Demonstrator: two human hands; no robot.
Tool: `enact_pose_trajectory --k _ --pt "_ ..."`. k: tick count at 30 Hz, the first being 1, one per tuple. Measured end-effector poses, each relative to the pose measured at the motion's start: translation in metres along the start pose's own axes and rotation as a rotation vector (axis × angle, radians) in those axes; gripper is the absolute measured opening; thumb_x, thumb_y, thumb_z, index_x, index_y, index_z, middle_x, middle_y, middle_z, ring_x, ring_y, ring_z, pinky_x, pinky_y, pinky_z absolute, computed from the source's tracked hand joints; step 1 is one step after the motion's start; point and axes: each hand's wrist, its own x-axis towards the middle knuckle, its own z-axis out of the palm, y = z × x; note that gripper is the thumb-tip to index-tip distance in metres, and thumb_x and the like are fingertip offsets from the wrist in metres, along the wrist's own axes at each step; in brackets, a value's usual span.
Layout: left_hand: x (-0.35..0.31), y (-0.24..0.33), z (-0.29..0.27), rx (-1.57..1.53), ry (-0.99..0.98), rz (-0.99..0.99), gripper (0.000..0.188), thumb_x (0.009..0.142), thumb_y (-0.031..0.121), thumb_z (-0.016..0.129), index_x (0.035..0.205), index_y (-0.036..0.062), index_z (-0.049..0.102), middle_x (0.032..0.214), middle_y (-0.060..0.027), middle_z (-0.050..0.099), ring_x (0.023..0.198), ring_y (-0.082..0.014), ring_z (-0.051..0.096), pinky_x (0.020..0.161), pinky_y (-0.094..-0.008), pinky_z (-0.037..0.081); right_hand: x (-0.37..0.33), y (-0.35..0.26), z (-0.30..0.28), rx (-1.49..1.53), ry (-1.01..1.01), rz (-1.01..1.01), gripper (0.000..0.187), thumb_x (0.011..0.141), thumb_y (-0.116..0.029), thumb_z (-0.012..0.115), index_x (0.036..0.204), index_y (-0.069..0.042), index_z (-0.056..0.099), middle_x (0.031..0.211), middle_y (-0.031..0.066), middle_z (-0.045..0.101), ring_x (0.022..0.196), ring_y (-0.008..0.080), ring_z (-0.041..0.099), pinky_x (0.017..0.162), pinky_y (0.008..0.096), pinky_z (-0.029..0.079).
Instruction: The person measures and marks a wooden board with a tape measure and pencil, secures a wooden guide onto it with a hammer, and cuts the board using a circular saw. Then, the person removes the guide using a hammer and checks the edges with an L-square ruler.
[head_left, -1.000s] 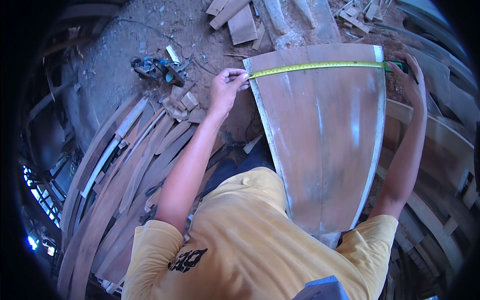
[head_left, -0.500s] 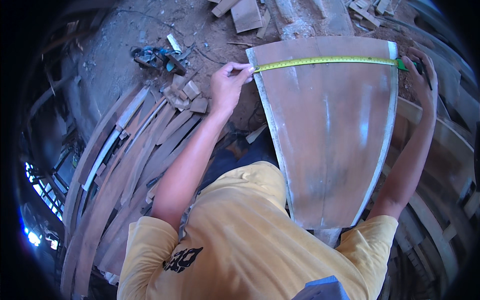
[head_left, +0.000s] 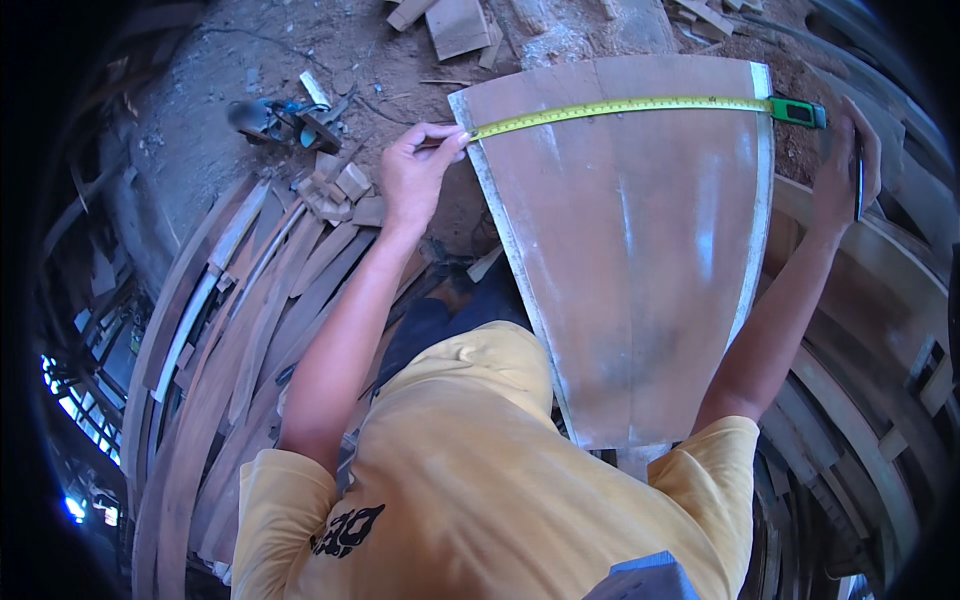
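Note:
A wide, tapering brown wooden panel point(head_left: 630, 270) with pale edges lies in front of me, its broad, curved end farthest away. My left hand point(head_left: 412, 180) pinches the end of a yellow tape measure point(head_left: 620, 106) at the panel's left edge. The blade runs bowed across the broad end. Its green and black case point(head_left: 797, 112) rests at the right edge, out of my grasp. Just right of the case, my right hand point(head_left: 836, 175) is apart from it, with a thin dark pen-like stick point(head_left: 859, 188) held along the fingers.
Long curved timber strips point(head_left: 240, 330) are piled at my left, with small wood blocks point(head_left: 345, 188) at their far end. A blue power tool point(head_left: 290, 120) sits on the dusty ground beyond. Offcuts point(head_left: 457, 28) lie at the top. More planks point(head_left: 850, 400) stretch along my right.
My right hand has let go of the tape case and drawn away to the right, still with the pen-like stick. The left hand keeps its pinch. The whole view has shifted slightly.

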Motion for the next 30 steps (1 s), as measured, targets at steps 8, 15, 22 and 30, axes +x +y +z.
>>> enact_pose_trajectory --k 8,15,22,30 --pt "-0.001 -0.003 0.002 -0.065 0.020 0.019 0.015 0.095 0.004 0.074 0.107 -0.0041 0.072 0.104 -0.0118 0.074 0.094 -0.0144 0.072 0.084 -0.0285 0.063 -0.031 -0.042 0.013 0.261 -0.041 -0.018 0.018 0.101 -0.004 0.064 0.116 0.001 0.072 0.102 0.0113 0.076 0.093 0.0156 0.072 0.083 0.0267 0.057" --pt "0.000 0.006 0.001 0.157 -0.017 0.051 0.016 0.095 0.006 0.074 0.109 -0.0022 0.070 0.101 -0.0070 0.073 0.091 -0.0109 0.069 0.084 -0.0249 0.056 -0.048 -0.029 0.035 0.465 -0.381 0.080 0.010 0.096 0.003 0.064 0.106 0.002 0.065 0.090 0.0088 0.072 0.082 0.0119 0.069 0.077 0.0256 0.055" --pt "0.005 0.007 0.003 0.121 -0.069 0.019 0.017 0.095 0.007 0.074 0.110 -0.0003 0.071 0.103 -0.0057 0.073 0.093 -0.0103 0.068 0.086 -0.0245 0.054 -0.045 -0.016 0.033 0.460 -0.501 0.184 0.009 0.094 0.001 0.063 0.102 0.002 0.063 0.093 0.0082 0.070 0.088 0.0134 0.072 0.082 0.0274 0.056" --pt "0.004 0.011 0.000 0.160 -0.050 -0.012 0.022 0.094 0.010 0.076 0.113 -0.0008 0.072 0.104 -0.0062 0.073 0.094 -0.0104 0.068 0.088 -0.0251 0.055 -0.045 -0.009 0.048 0.444 -0.646 0.010 0.010 0.095 -0.009 0.065 0.101 -0.002 0.064 0.091 0.0074 0.071 0.085 0.0115 0.069 0.081 0.0267 0.056"
